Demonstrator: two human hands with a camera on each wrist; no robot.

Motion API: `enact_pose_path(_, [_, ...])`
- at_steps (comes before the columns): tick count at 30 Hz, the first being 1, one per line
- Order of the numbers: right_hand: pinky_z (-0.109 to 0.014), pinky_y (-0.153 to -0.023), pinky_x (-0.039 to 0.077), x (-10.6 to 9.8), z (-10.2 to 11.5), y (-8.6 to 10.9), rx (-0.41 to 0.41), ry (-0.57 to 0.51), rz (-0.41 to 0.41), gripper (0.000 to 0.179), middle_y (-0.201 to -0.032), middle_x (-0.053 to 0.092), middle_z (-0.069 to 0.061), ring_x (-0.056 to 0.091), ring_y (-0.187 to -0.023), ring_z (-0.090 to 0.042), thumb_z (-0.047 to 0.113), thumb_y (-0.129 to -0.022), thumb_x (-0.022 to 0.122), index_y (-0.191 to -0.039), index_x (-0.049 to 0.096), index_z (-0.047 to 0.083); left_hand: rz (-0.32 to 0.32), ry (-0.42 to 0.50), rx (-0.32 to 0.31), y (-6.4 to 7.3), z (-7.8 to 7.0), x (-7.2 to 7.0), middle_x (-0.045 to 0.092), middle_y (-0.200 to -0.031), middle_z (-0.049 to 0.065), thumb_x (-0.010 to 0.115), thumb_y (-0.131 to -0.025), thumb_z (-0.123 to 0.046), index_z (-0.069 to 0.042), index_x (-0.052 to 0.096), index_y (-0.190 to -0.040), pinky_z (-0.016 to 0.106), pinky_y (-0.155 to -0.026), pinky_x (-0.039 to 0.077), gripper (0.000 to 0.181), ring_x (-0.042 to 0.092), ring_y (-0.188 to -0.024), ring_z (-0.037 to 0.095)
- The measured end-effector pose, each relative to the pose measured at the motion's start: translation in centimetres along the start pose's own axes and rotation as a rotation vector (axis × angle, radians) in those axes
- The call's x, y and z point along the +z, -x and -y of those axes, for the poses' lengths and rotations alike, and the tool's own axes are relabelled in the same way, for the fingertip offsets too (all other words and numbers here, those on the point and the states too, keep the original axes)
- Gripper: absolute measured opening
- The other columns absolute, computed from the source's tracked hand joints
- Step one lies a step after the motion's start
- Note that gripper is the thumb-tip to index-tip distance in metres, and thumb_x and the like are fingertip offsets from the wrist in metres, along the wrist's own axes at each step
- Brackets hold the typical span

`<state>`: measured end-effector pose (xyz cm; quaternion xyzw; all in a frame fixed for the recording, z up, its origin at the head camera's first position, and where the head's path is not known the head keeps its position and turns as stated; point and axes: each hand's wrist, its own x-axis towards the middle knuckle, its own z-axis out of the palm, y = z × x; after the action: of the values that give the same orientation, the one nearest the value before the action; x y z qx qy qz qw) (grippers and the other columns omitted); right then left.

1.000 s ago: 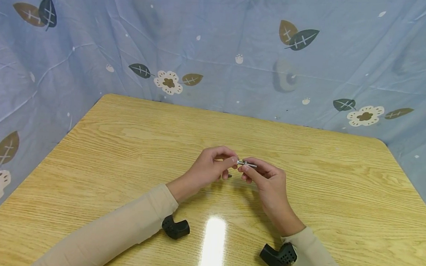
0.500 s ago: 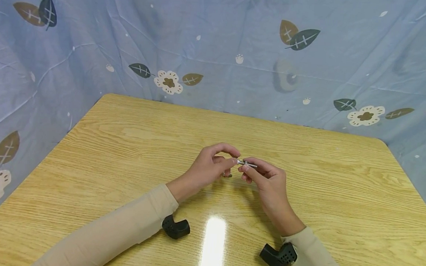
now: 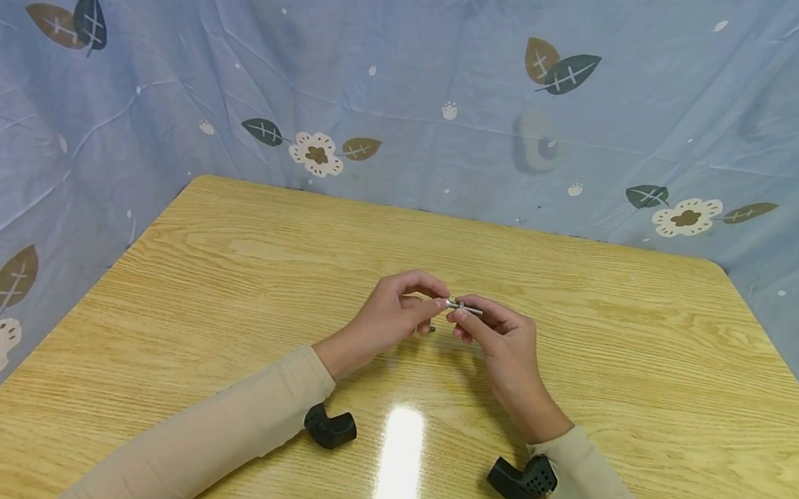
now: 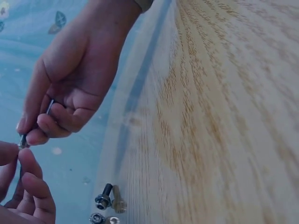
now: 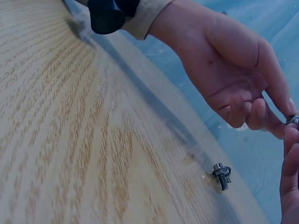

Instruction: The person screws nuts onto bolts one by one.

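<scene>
Between the two hands is a small silver bolt [image 3: 471,310], lying nearly level above the table. My left hand [image 3: 399,310] pinches its left end with thumb and fingertips, seen with a round metal end [image 5: 293,121] in the right wrist view. My right hand [image 3: 503,344] grips the shank between thumb and fingers, and part of the rod sticks out past them. On the tabletop below, a loose bolt [image 3: 432,329] is partly hidden by the left fingers. The left wrist view shows a dark-shanked bolt [image 4: 103,198] with a washer beside another metal fastener [image 4: 97,218].
The wood-grain table [image 3: 270,234] spreads around the hands. A blue patterned curtain [image 3: 409,90] hangs behind it. Each sleeve carries a black wrist mount, the left one [image 3: 330,428] and the right one [image 3: 523,480]. A bright light reflection [image 3: 399,463] lies on the front of the table.
My left index finger lifts slightly from the bolt end, then comes back down. The loose bolt below shows more, then is partly covered again. My right hand stays almost still.
</scene>
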<state>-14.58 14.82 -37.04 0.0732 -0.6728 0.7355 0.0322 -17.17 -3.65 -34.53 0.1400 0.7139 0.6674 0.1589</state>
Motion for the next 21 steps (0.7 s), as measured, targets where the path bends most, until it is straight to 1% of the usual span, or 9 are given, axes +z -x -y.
enact_pose_path(2, [-0.025,-0.067,0.056,0.0,0.03,0.04,0.004,0.001,0.0,0.029,-0.086,0.075,0.004,0.068,-0.071,-0.009,0.008,-0.092,0.065,-0.112,0.063,-0.013,0.011,-0.004,0.026,0.04,0.08,-0.08,0.064,-0.097,0.018,0.062,-0.095,-0.015,-0.011,0.064,-0.114,0.032,-0.06,0.042,0.019,0.056,-0.082,0.051])
enact_pose_path(5, [-0.024,-0.067,0.056,-0.01,0.04,0.06,0.007,0.005,0.001,0.03,-0.087,0.074,0.004,0.067,-0.071,-0.009,0.008,-0.092,0.065,-0.113,0.062,-0.013,0.02,-0.007,0.051,0.07,0.19,-0.15,0.064,-0.088,0.027,0.064,-0.093,-0.013,-0.016,0.064,-0.114,0.033,-0.061,0.044,0.02,0.058,-0.082,0.049])
enact_pose_path(6, [-0.024,-0.067,0.056,-0.01,0.04,0.06,0.007,0.005,0.002,0.03,-0.087,0.075,0.004,0.068,-0.071,-0.009,0.008,-0.092,0.065,-0.113,0.062,-0.014,0.018,-0.008,0.052,0.04,0.23,-0.14,0.065,-0.089,0.026,0.064,-0.093,-0.014,-0.017,0.064,-0.113,0.034,-0.061,0.044,0.02,0.058,-0.082,0.048])
enact_pose_path(8, [-0.025,-0.067,0.056,-0.01,0.05,0.07,0.007,0.002,0.003,0.031,-0.086,0.075,0.004,0.068,-0.071,-0.009,0.008,-0.092,0.065,-0.113,0.061,-0.015,0.009,0.0,0.042,-0.02,0.19,-0.06,0.065,-0.096,0.02,0.062,-0.094,-0.016,-0.017,0.064,-0.112,0.033,-0.06,0.043,0.018,0.057,-0.082,0.049])
enact_pose_path(10, [-0.025,-0.066,0.056,-0.01,0.04,0.06,0.006,0.001,0.004,0.031,-0.085,0.075,0.004,0.068,-0.071,-0.009,0.008,-0.092,0.065,-0.113,0.06,-0.015,-0.006,-0.001,0.024,-0.08,0.14,0.01,0.063,-0.103,0.013,0.06,-0.097,-0.019,-0.015,0.064,-0.112,0.033,-0.06,0.043,0.016,0.056,-0.082,0.05])
enact_pose_path(12, [-0.025,-0.066,0.056,0.01,0.02,0.05,0.007,0.0,0.004,0.032,-0.085,0.075,0.004,0.068,-0.071,-0.009,0.008,-0.092,0.065,-0.113,0.06,-0.016,-0.016,-0.007,0.005,-0.1,0.08,0.07,0.061,-0.108,0.007,0.057,-0.099,-0.021,-0.011,0.064,-0.113,0.032,-0.059,0.042,0.019,0.056,-0.082,0.051])
enact_pose_path(15, [-0.025,-0.067,0.056,0.01,0.02,0.05,0.009,0.0,0.004,0.031,-0.085,0.075,0.004,0.068,-0.071,-0.009,0.008,-0.092,0.066,-0.112,0.061,-0.015,-0.026,-0.015,-0.016,-0.1,0.03,0.11,0.062,-0.106,0.007,0.056,-0.099,-0.023,-0.009,0.064,-0.113,0.031,-0.059,0.042,0.022,0.056,-0.08,0.05])
enact_pose_path(17, [-0.025,-0.067,0.056,0.01,0.04,0.07,0.013,0.001,0.001,0.029,-0.085,0.075,0.004,0.068,-0.071,-0.009,0.008,-0.092,0.066,-0.112,0.062,-0.013,-0.03,-0.008,-0.017,-0.11,0.03,0.12,0.062,-0.104,0.007,0.057,-0.099,-0.021,-0.009,0.065,-0.112,0.03,-0.058,0.042,0.02,0.058,-0.074,0.044])
enact_pose_path(21, [-0.025,-0.067,0.056,0.02,0.04,0.01,0.015,0.004,-0.001,0.027,-0.084,0.075,0.003,0.068,-0.071,-0.009,0.009,-0.092,0.066,-0.111,0.064,-0.01,-0.035,0.008,0.006,-0.18,0.12,0.13,0.061,-0.104,0.008,0.06,-0.096,-0.015,-0.008,0.065,-0.11,0.03,-0.059,0.044,0.016,0.058,-0.063,0.024])
